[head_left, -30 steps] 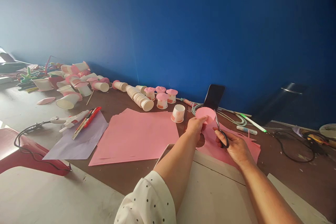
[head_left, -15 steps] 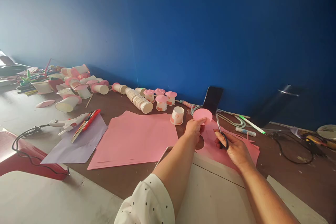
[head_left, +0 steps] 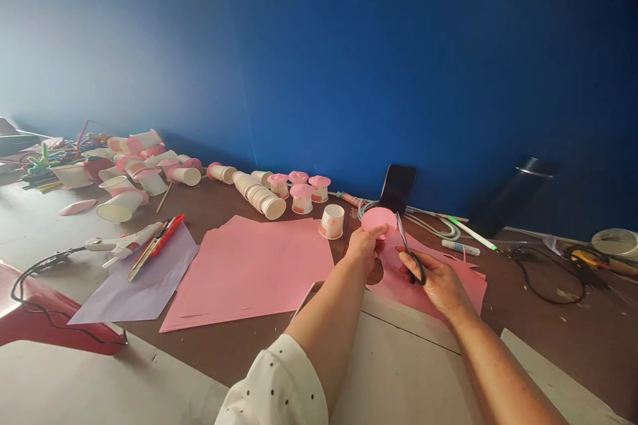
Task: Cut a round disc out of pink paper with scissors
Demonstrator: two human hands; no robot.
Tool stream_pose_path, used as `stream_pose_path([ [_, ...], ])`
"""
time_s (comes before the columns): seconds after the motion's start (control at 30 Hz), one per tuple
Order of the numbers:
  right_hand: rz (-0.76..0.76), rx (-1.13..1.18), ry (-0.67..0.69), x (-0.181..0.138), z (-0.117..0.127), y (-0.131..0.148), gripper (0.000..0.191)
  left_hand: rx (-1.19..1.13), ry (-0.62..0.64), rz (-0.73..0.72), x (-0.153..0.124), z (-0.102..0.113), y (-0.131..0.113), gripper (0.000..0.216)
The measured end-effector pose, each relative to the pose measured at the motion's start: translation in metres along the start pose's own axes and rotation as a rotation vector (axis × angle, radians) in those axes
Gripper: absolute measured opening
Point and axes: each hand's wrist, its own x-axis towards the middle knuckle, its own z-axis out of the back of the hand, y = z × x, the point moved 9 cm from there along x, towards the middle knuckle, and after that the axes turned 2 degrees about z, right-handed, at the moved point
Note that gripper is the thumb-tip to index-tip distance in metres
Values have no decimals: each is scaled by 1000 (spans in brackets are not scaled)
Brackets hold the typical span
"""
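Observation:
Between the thumb and fingers of my left hand is a round pink paper disc, held up off the table. My right hand grips a pair of scissors by the black handles, blades pointing up beside the disc's right edge. Below both hands lies a cut pink sheet with a rounded gap near my left wrist. Just left of the disc stands an upright paper cup with a window drawn on it. Several small cups with pink paper roofs are grouped behind it.
A pink paper stack lies left of my arm. Further left are a red utility knife and a white glue gun on purple paper. Nested cups, a phone and a dark bottle stand or lie along the blue wall.
My view has shifted slightly, so the table things appear a little further left. The scissors have tilted left at the tips, close to the disc's edge; both hands keep their hold.

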Motion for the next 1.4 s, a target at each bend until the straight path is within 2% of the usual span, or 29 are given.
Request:
stream_pose_path([
  [0.5,2,-10,-66,-6,4,17,58,67,39,6,3,-3,2,28],
  [1.0,5,-77,-57,-4,4,15,64,47,45,13,-2,-5,-1,30],
  [1.4,-1,-43,-64,-4,5,10,62,62,49,9,-2,-4,1,31],
])
